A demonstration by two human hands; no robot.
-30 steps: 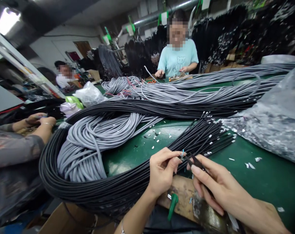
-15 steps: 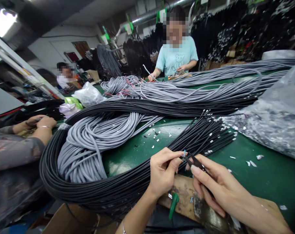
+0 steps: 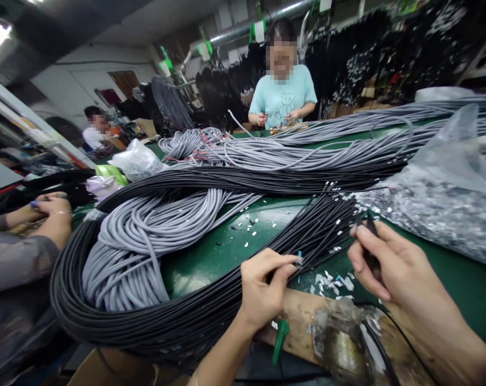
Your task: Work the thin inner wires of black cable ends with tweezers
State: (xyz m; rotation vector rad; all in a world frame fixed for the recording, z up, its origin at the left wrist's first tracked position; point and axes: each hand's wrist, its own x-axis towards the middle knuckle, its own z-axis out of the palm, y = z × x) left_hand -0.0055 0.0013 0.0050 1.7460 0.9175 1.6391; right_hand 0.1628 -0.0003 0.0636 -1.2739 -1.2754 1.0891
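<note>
My left hand (image 3: pixel 267 287) pinches the end of a cable between thumb and forefinger; a short blue wire (image 3: pixel 299 254) sticks up at the fingertips. The cable itself is mostly hidden by the fingers. To the right, my right hand (image 3: pixel 391 262) grips a dark two-pronged hand tool (image 3: pixel 371 228), its tips pointing up and apart from the cable. Whether it is snips or tweezers I cannot tell. Below the hands lies a worn wooden board (image 3: pixel 299 311) with a green lever (image 3: pixel 281 340) and a brownish, glue-smeared block (image 3: pixel 343 343).
A thick black cable bundle (image 3: pixel 154 321) curves round coiled grey cables (image 3: pixel 126 241) on the green table (image 3: pixel 202 268). Scraps (image 3: pixel 333 281) lie behind the board. A clear plastic bag (image 3: pixel 435 187) stands right. Co-workers sit opposite (image 3: pixel 285 99) and at left (image 3: pixel 21 252).
My right hand and its tool have moved right and up, away from the cable end. My left hand keeps its pinch. The co-worker opposite has raised one hand off the cables.
</note>
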